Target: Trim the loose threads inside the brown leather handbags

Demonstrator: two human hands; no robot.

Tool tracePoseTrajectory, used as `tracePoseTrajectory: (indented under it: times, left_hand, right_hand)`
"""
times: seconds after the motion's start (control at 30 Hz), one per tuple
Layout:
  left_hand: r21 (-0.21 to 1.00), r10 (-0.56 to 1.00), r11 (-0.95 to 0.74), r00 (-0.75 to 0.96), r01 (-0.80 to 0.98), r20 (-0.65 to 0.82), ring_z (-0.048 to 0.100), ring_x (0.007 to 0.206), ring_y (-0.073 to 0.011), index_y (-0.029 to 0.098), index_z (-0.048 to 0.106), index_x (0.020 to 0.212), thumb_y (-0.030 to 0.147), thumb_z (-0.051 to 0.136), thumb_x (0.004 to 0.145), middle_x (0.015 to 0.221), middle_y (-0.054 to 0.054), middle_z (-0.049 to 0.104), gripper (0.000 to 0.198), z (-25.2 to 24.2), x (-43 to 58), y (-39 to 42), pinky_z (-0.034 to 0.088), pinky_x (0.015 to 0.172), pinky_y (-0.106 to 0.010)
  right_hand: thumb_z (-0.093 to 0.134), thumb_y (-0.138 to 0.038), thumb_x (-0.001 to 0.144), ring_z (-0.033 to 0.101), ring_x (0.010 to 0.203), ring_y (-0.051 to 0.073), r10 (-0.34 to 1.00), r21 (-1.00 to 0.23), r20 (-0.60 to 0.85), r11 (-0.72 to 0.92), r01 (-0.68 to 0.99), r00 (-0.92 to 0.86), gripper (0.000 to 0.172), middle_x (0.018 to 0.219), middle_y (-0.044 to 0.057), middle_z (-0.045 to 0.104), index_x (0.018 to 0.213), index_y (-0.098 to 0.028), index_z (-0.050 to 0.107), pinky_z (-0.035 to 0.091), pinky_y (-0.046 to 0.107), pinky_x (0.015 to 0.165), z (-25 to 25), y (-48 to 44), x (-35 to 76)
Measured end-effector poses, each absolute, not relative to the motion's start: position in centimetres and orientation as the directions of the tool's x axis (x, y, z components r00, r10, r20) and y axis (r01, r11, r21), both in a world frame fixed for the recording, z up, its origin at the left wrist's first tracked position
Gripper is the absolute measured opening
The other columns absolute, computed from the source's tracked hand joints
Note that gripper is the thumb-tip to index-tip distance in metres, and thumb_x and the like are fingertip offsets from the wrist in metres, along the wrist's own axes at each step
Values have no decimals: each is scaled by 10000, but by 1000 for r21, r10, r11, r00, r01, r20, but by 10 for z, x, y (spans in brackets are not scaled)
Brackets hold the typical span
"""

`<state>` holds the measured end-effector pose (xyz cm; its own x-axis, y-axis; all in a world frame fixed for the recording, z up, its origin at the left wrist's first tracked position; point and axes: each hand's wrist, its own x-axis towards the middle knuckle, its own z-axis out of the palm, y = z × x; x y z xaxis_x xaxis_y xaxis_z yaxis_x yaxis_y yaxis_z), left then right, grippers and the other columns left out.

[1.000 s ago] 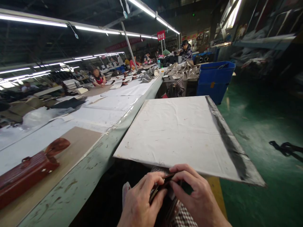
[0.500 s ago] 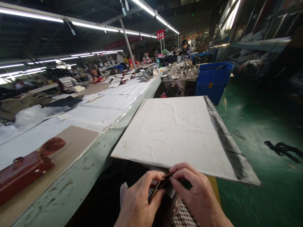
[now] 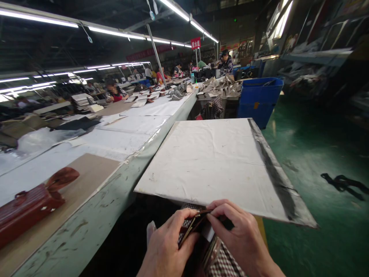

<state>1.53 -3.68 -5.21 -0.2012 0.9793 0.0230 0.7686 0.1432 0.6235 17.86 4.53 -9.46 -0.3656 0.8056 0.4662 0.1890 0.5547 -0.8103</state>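
Observation:
Near the bottom centre, a dark brown piece (image 3: pixel 198 218) with thin gold-coloured edges lies between both hands, over checked cloth (image 3: pixel 226 259). My left hand (image 3: pixel 173 238) pinches its left side between thumb and fingers. The fingers of my right hand (image 3: pixel 235 227) are closed on its upper right end. A small white tag-like patch (image 3: pixel 208 232) shows between the hands. The lower part of the brown piece is dark and partly hidden by my hands. Just beyond my fingertips is the front edge of a white-covered board (image 3: pixel 207 161).
A long table (image 3: pixel 115 184) runs along the left, with a red-brown bag (image 3: pixel 31 211) on brown sheet material. Behind the board stand a blue bin (image 3: pixel 258 102) and a heap of grey-beige pieces (image 3: pixel 220 86). A black strap (image 3: pixel 343 182) lies on the green floor. People sit farther back.
Both hands have barely moved; the brown piece is tilted slightly, and more of its gold edge and the white patch shows. A person at the left table has raised their head.

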Motion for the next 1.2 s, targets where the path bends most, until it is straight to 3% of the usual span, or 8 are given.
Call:
tracePoseTrajectory:
  times: [0.17, 0.33, 0.43, 0.6, 0.8, 1.2]
  left_hand:
    - [695, 983, 161, -181, 701, -45, 713, 854, -208, 336, 630, 1101, 129, 608, 761, 1040, 11, 743, 399, -50, 12, -42, 549, 824, -362]
    - [801, 962, 256, -225, 541, -155, 698, 828, -186, 294, 629, 1072, 144, 645, 736, 936, 30, 739, 369, -49, 5, -65, 552, 765, -272]
    - [837, 948, 293, -256, 463, -190, 693, 879, -176, 274, 638, 1076, 189, 648, 766, 973, 27, 733, 322, -47, 0, -84, 532, 827, -246]
    - [800, 919, 354, -338, 483, -203, 668, 958, -180, 268, 651, 1041, 278, 636, 820, 1025, 20, 722, 222, -43, -2, -106, 501, 869, -238]
    - [796, 862, 405, -478, 450, -168, 651, 796, -172, 246, 673, 937, 343, 640, 822, 902, 18, 724, 153, -49, 3, -113, 498, 748, -228]
    - [798, 857, 396, -495, 454, -144, 640, 724, -158, 221, 661, 931, 339, 607, 851, 875, 4, 718, 153, -63, 2, -120, 516, 689, -220]
  right_hand:
    - [574, -141, 855, 681, 736, 134, 835, -831, 413, 509, 225, -364, 157, 860, 3, 707, 719, -211, 607, 530, 220, 661, -100, 46, 180]
    - [576, -216, 875, 686, 760, 154, 859, -842, 358, 466, 270, -367, 172, 878, 5, 707, 703, -215, 593, 532, 252, 681, -103, 50, 184]
    - [583, -255, 880, 685, 761, 158, 868, -840, 331, 450, 302, -370, 175, 895, 2, 707, 710, -221, 608, 527, 271, 705, -104, 52, 183]
    - [590, -292, 880, 689, 783, 165, 860, -814, 341, 472, 339, -379, 176, 905, 3, 711, 719, -229, 626, 523, 276, 718, -104, 50, 177]
    - [598, -336, 877, 693, 798, 160, 854, -788, 351, 491, 373, -383, 163, 923, -18, 717, 749, -243, 639, 514, 266, 719, -105, 49, 174]
    - [592, -318, 897, 681, 829, 133, 825, -767, 405, 541, 344, -395, 123, 957, -50, 705, 793, -259, 620, 489, 252, 803, -114, 51, 168]
